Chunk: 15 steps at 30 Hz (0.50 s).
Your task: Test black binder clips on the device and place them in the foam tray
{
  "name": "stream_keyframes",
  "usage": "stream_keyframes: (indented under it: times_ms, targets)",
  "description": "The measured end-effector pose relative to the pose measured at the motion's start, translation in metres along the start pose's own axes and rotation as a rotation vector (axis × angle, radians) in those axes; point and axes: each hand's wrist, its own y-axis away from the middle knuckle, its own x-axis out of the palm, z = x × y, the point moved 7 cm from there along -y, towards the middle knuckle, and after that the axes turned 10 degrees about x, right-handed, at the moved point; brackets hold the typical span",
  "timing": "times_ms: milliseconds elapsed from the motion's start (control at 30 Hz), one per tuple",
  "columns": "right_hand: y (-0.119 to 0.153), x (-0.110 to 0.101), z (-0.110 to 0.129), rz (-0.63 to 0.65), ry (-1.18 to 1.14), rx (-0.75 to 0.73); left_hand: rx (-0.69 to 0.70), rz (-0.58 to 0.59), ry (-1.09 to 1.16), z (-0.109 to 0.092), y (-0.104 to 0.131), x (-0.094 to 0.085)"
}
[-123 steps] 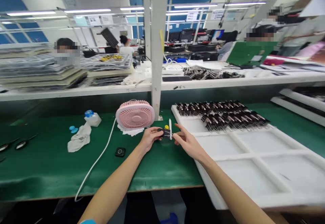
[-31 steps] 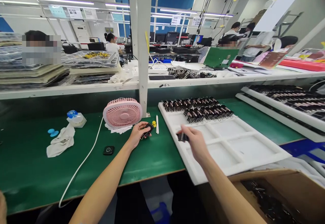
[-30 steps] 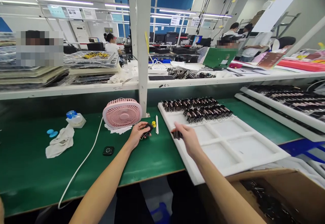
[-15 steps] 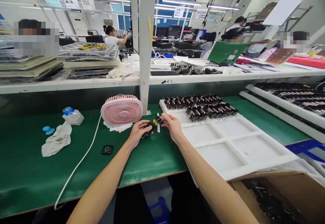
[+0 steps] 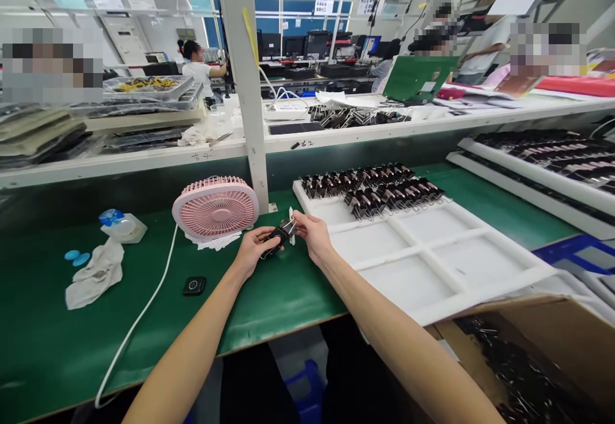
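My left hand (image 5: 253, 249) grips a small black device (image 5: 271, 239) just above the green bench mat (image 5: 283, 293). My right hand (image 5: 311, 236) pinches a black binder clip (image 5: 288, 227) and holds it against the device's upper end. Both hands meet in front of the pink fan (image 5: 214, 206). A white pen-like stick (image 5: 291, 214) lies on the mat just behind the clip, partly hidden. To the right sits the white foam tray (image 5: 432, 264), with rows of several black binder clips (image 5: 372, 188) along its far end.
A white cable (image 5: 144, 309) runs from the fan across the mat. A small black square gadget (image 5: 194, 285), a crumpled cloth (image 5: 91, 273) and a blue-capped bottle (image 5: 118, 224) lie left. An open cardboard box (image 5: 523, 360) of clips sits lower right. A white post (image 5: 245, 78) rises behind.
My right hand left the foam tray with a binder clip and came left to meet my left hand; the clip now sits against the black device. The view shifted slightly right.
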Motion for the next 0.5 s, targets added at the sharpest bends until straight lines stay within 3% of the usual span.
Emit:
stream_keyframes:
  times_ms: [233, 500]
  targets:
    - [0.009, 0.007, 0.007, -0.003, 0.088, -0.116, -0.024, -0.038, -0.023, 0.005, -0.001, -0.005]
    - [0.011, 0.008, 0.002, -0.024, 0.110, -0.151, -0.016, -0.054, -0.033, 0.006, 0.000, -0.007]
